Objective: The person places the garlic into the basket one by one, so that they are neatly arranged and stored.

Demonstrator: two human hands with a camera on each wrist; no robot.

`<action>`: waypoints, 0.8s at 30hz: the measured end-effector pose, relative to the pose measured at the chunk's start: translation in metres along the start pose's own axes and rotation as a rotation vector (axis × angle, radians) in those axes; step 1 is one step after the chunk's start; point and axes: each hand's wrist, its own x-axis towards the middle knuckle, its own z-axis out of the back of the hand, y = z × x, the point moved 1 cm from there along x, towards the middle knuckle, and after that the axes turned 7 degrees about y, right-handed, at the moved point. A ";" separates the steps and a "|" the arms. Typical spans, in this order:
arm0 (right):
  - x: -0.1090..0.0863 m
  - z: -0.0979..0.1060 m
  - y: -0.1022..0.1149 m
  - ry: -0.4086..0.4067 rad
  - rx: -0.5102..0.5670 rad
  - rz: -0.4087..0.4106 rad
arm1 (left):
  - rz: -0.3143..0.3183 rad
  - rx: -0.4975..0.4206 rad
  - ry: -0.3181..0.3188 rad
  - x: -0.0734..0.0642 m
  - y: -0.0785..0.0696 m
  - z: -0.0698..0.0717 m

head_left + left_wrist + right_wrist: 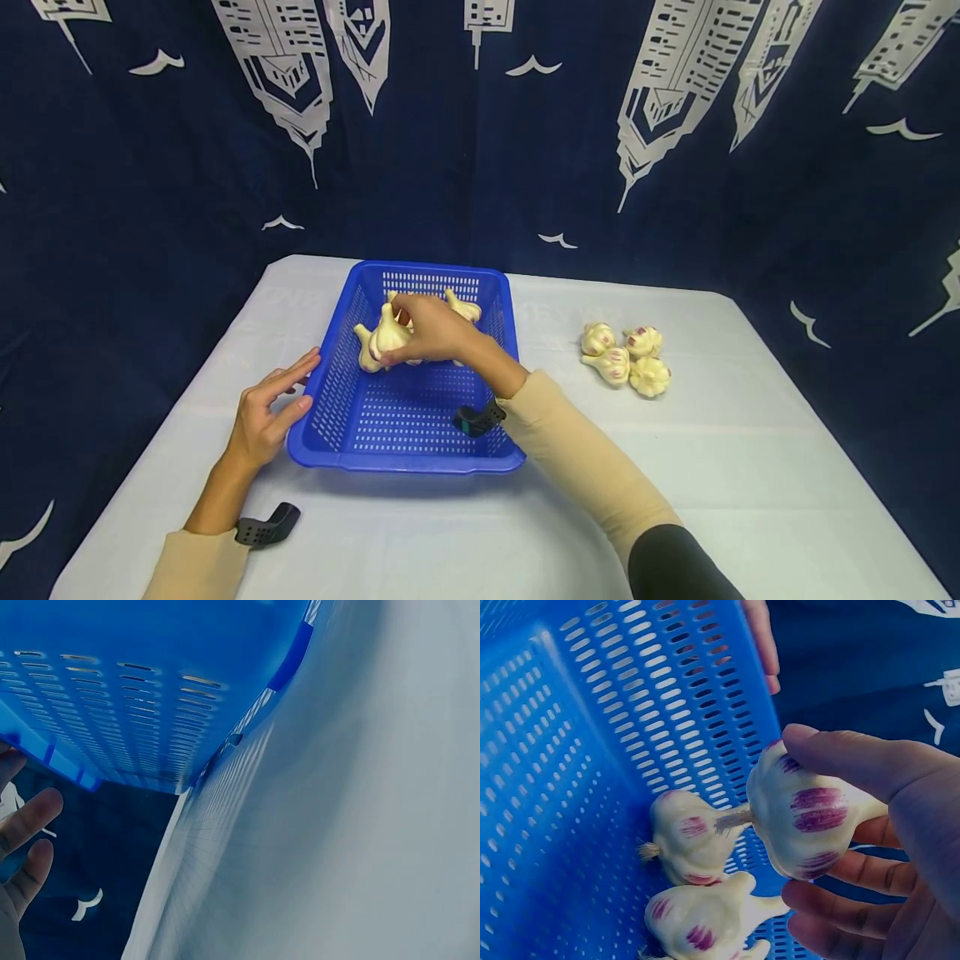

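My right hand pinches a garlic bulb between thumb and fingers, above the inside of a blue plastic basket. In the right wrist view the bulb is whitish with purple streaks and a short root tuft. Below it, other garlic bulbs lie against the slotted basket wall; my right hand hides part of the group in the head view. My left hand rests at the basket's left rim with its fingers extended. In the left wrist view its fingers show beside the basket's outer side.
Several more garlic bulbs sit in a cluster on the white tablecloth, right of the basket. A dark blue curtain with white building prints hangs behind the table.
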 end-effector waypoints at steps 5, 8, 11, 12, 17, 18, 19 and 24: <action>0.008 -0.010 0.004 0.052 -0.026 0.025 | -0.006 0.005 -0.001 0.001 -0.001 0.000; 0.013 -0.017 0.006 0.086 -0.020 0.046 | -0.010 0.010 -0.005 0.001 -0.001 0.000; 0.018 -0.024 0.009 0.117 -0.012 0.045 | -0.010 0.003 -0.006 0.000 -0.001 0.000; 0.019 -0.026 0.010 0.128 -0.008 0.044 | -0.011 0.002 -0.007 0.000 -0.001 0.000; 0.021 -0.038 0.013 0.181 -0.008 0.045 | -0.022 0.000 0.005 0.000 -0.003 0.002; 0.021 -0.039 0.013 0.188 -0.009 0.043 | -0.024 0.000 0.007 0.000 -0.003 0.002; 0.021 -0.041 0.013 0.194 -0.011 0.039 | -0.024 -0.001 0.008 0.000 -0.003 0.002; 0.022 -0.047 0.012 0.213 -0.034 0.018 | -0.020 0.003 0.010 0.000 -0.003 0.002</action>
